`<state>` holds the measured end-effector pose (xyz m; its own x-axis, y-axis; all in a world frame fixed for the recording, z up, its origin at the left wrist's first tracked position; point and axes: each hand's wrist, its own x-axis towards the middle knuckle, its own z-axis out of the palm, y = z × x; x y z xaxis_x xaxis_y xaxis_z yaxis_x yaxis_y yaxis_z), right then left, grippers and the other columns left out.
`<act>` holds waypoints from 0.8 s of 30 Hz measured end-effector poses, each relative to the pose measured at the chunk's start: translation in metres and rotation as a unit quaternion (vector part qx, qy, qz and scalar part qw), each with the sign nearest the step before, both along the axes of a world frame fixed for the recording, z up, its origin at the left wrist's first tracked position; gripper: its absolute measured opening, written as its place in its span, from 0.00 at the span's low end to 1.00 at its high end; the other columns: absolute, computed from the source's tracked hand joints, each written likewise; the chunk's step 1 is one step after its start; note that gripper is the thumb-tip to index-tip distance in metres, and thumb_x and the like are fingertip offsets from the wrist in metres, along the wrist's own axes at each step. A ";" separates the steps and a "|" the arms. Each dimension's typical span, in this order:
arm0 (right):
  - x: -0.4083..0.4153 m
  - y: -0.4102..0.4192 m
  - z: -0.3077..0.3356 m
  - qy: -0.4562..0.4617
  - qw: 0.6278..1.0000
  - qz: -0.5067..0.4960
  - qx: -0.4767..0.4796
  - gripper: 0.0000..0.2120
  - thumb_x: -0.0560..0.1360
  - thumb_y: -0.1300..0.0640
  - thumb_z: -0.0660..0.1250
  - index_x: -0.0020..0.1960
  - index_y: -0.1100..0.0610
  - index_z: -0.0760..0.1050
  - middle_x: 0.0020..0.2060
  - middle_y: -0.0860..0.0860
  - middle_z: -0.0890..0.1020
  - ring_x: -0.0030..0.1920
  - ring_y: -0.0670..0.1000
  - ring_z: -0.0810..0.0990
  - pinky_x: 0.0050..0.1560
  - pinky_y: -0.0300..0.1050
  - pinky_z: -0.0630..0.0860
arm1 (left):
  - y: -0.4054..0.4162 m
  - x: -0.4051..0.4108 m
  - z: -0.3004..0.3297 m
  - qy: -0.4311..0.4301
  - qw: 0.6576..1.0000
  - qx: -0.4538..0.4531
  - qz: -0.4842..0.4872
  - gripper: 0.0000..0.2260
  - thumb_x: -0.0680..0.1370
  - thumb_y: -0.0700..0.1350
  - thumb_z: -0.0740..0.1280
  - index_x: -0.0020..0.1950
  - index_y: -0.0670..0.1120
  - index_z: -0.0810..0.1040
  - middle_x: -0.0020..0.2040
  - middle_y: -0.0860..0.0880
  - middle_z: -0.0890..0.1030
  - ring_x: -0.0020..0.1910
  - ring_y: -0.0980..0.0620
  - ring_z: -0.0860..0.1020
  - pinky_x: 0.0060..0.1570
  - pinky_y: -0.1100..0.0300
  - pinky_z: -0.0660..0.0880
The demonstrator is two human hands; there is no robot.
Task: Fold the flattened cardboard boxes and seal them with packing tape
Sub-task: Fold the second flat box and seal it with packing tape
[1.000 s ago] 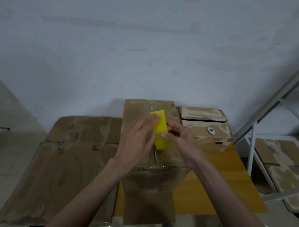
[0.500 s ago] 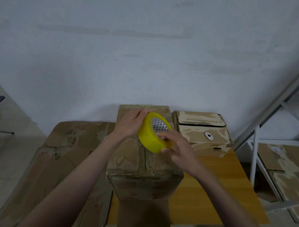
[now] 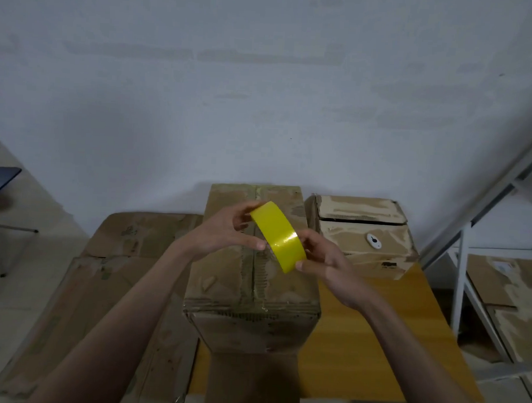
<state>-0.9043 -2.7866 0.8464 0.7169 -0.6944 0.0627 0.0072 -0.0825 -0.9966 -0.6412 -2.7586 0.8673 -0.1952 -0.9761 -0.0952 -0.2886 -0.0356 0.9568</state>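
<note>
Glossy yellow tape roll over worn, scuffed box

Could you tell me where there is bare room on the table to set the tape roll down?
Bare tabletop shows right of the front box, in front of the rear box. The left side is crowded with flattened cardboard. Both hands hold the tape.

Glossy yellow tape roll; worn, scuffed cardboard box.
</note>
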 end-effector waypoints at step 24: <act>0.018 -0.017 0.000 -0.060 0.977 -0.139 0.148 0.13 0.74 0.55 0.74 0.58 0.49 0.81 0.36 0.49 0.79 0.39 0.49 0.77 0.45 0.47 0.78 | 0.026 -0.041 0.040 -0.151 0.931 -0.304 0.133 0.14 0.71 0.44 0.79 0.57 0.47 0.85 0.56 0.53 0.83 0.56 0.58 0.79 0.51 0.61 0.76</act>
<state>-0.8858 -2.8038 0.8467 0.4971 -0.8620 -0.0995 0.1434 0.1946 -0.9703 -0.6820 -2.7330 0.9072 0.0071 -0.8780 0.4786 -0.6065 0.3768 0.7001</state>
